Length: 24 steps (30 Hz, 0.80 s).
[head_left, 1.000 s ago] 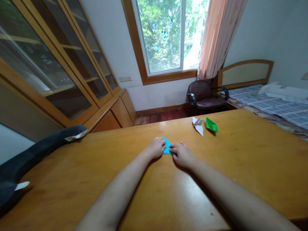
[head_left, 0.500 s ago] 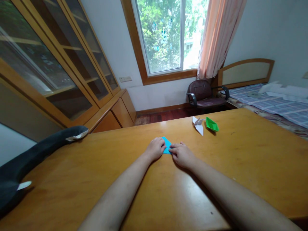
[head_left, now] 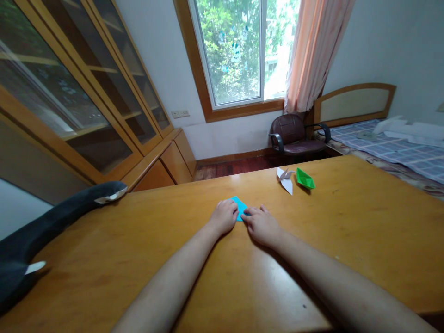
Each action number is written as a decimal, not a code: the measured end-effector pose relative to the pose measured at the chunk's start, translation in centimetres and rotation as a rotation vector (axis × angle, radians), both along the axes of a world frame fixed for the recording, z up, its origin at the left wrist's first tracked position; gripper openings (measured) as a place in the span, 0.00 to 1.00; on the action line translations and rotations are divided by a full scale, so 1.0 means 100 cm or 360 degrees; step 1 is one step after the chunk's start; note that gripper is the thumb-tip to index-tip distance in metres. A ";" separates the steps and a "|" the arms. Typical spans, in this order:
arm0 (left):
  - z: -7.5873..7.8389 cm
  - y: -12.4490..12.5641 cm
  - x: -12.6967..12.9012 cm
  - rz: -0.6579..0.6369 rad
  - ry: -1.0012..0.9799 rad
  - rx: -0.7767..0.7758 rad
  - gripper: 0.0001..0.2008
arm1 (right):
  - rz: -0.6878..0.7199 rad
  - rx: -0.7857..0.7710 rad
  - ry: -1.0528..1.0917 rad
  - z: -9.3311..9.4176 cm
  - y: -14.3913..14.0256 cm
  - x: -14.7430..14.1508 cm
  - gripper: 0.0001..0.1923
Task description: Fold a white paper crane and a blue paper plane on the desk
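A small folded piece of blue origami paper [head_left: 238, 206] lies on the wooden table between my two hands. My left hand [head_left: 225, 215] covers its left side, fingers curled and pressing on it. At the paper's right corner, my right hand [head_left: 262, 224] pinches the edge with thumb and fingertips. Both hands hide parts of the paper, so its full outline does not show. Beyond my right hand, near the table's far edge, rest a white folded paper crane [head_left: 285, 180] and a green paper boat [head_left: 305, 179].
The table [head_left: 132, 259] fills the foreground. A dark plush-like object [head_left: 52, 219] with a white patch lies along its left edge. Past the far edge are a glass-fronted cabinet [head_left: 99, 159], a brown armchair [head_left: 291, 132] and a bed [head_left: 378, 143] on the right.
My left hand has shifted very slightly over the blue paper, and the fingers of my right hand have moved a touch left along its edge. The other things look the same.
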State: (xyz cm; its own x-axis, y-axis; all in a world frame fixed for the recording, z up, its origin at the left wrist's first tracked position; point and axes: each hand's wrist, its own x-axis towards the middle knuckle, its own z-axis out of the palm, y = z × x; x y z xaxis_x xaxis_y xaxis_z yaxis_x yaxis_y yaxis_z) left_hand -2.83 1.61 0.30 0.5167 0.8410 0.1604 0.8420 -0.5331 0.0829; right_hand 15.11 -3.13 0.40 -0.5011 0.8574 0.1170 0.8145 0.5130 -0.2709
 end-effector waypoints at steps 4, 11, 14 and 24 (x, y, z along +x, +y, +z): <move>0.000 -0.016 0.002 0.0028 0.0026 0.0014 0.12 | 0.0002 -0.0043 0.0025 0.001 0.000 0.000 0.15; -0.015 -0.044 0.013 0.0112 -0.0079 -0.0213 0.21 | -0.0004 -0.0102 0.0056 0.002 0.000 0.001 0.21; -0.015 -0.052 0.015 0.0205 -0.0004 -0.0317 0.24 | -0.0003 -0.0090 0.0063 0.001 -0.001 0.001 0.21; -0.007 -0.044 0.003 0.0186 0.0003 -0.0166 0.27 | -0.0026 -0.0062 0.0062 -0.001 0.000 0.000 0.16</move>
